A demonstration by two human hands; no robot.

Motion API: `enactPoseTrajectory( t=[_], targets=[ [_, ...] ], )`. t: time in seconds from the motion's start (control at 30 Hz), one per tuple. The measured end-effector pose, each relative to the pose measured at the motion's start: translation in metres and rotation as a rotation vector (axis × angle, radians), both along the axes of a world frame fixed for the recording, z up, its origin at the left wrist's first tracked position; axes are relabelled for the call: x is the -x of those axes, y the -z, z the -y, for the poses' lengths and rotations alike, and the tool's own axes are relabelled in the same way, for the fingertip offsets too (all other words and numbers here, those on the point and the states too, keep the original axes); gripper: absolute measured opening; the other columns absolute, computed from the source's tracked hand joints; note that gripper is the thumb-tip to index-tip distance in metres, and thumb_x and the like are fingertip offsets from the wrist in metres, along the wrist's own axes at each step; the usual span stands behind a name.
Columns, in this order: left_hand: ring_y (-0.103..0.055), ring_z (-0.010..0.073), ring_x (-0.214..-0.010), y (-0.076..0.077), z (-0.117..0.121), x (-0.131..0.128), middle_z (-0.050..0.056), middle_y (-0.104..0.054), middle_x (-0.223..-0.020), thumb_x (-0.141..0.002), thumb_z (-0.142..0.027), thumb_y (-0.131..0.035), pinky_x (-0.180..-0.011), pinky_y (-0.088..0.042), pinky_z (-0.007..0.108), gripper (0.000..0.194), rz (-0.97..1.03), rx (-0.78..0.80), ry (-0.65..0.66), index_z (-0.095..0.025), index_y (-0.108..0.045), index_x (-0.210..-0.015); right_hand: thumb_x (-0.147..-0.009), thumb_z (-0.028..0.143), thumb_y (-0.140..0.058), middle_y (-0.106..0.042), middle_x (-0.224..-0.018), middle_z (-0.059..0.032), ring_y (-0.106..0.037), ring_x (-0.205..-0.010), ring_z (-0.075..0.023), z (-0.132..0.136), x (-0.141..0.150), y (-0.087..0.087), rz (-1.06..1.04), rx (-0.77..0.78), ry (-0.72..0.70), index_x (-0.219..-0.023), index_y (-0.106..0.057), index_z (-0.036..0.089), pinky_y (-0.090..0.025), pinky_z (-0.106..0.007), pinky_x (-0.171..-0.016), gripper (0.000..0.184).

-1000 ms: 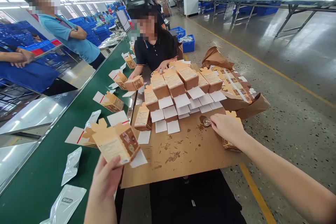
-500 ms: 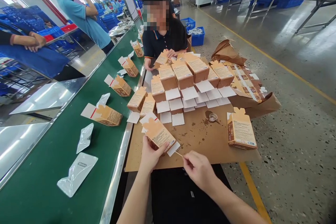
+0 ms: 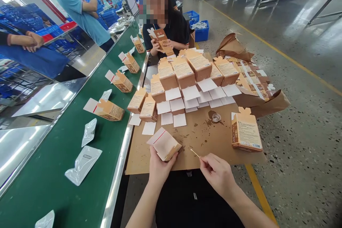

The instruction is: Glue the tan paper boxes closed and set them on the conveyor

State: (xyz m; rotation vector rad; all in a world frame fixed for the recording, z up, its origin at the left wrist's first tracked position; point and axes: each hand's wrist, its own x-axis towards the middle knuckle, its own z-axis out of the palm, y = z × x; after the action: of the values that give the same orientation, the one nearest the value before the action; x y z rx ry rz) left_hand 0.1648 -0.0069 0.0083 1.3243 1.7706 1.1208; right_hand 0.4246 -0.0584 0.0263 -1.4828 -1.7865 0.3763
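Held carton: brown and cream [image 3: 167, 146], tilted above the near part of the worktop, a pale flap with a red stripe extending up and left.
Left hand: [image 3: 161, 165] grasping the held carton from its near side, thumb to the right, fingers to the left.
Swab: a thin stick [image 3: 195, 153], probably a cotton swab (the tip is small at this range), pointing up and left toward the held carton, apart from it.
Right hand: [image 3: 217, 171] pinching the swab near its lower end, fingers curled.
Worktop: [image 3: 149, 158] brown cardboard surface with dark wet-looking spots.
Clear dish: small, round [image 3: 216, 118], beyond the swab, in the midst of the spots.
Lone carton: upright [image 3: 247, 133] at the worktop's right edge, printed panel toward the wearer.
Carton pile: heaped [image 3: 184, 73] across the far side of the worktop, many white flaps jutting toward the wearer.
Torn wrapping: brown paper [image 3: 269, 105] right of the pile, around flat printed cartons [image 3: 248, 78].
Green belt: [image 3: 61, 199] along the left, metal-edged, carrying a row of cartons with raised flaps and several silver pouches [image 3: 84, 165].
Co-worker: a person in a dark shirt [image 3: 177, 28] beyond the pile, both hands on another carton [image 3: 161, 41].
Behind: blue bins [image 3: 201, 32] on the speckled floor [image 3: 299, 156].
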Motion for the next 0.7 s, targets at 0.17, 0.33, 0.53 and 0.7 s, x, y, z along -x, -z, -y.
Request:
enactPoseTrajectory(
  t=[0.17, 0.33, 0.53, 0.7],
  targets=[
    [-0.088, 0.0467, -0.125, 0.010, 0.001, -0.005, 0.015, -0.086, -0.129, -0.077, -0.065, -0.104, -0.093, -0.074, 0.055, 0.079, -0.117, 0.006, -0.042, -0.032, -0.061, -0.135, -0.114, 0.018, -0.057, -0.069, -0.069, 0.0032, -0.072, -0.058, -0.0194, 0.012, -0.005, -0.003, -0.106, 0.054, -0.015, -0.086, -0.066, 0.034, -0.067, -0.030, -0.059, 0.033],
    [-0.087, 0.0526, -0.131, -0.001, 0.000, 0.056, 0.017, -0.087, -0.130, -0.068, -0.068, -0.107, -0.104, -0.074, 0.064, 0.086, -0.206, 0.020, -0.211, -0.034, -0.061, -0.133, -0.107, 0.018, -0.066, -0.072, -0.069, 0.0026, -0.073, -0.054, -0.0209, 0.013, -0.011, 0.000, -0.110, 0.051, -0.110, -0.088, -0.072, 0.036, -0.067, -0.030, -0.055, 0.027],
    [-0.083, 0.0555, -0.140, -0.026, 0.029, 0.178, 0.017, -0.085, -0.135, -0.058, -0.065, -0.112, -0.116, -0.069, 0.074, 0.099, -0.279, 0.165, -0.678, -0.035, -0.050, -0.129, -0.102, 0.028, -0.073, -0.067, -0.064, 0.0025, -0.071, -0.045, -0.0260, 0.008, -0.019, 0.003, -0.264, 0.034, -0.086, -0.087, -0.076, 0.040, -0.066, -0.036, -0.044, 0.019],
    [-0.082, 0.0501, -0.143, -0.019, 0.004, 0.202, 0.016, -0.080, -0.144, -0.067, -0.061, -0.107, -0.127, -0.064, 0.075, 0.093, -0.255, 0.063, -0.756, -0.032, -0.052, -0.136, -0.104, 0.026, -0.071, -0.068, -0.066, 0.0015, -0.070, -0.047, -0.0267, -0.003, -0.010, -0.001, -0.267, 0.028, -0.164, -0.090, -0.075, 0.040, -0.066, -0.037, -0.045, 0.020]
  ],
)
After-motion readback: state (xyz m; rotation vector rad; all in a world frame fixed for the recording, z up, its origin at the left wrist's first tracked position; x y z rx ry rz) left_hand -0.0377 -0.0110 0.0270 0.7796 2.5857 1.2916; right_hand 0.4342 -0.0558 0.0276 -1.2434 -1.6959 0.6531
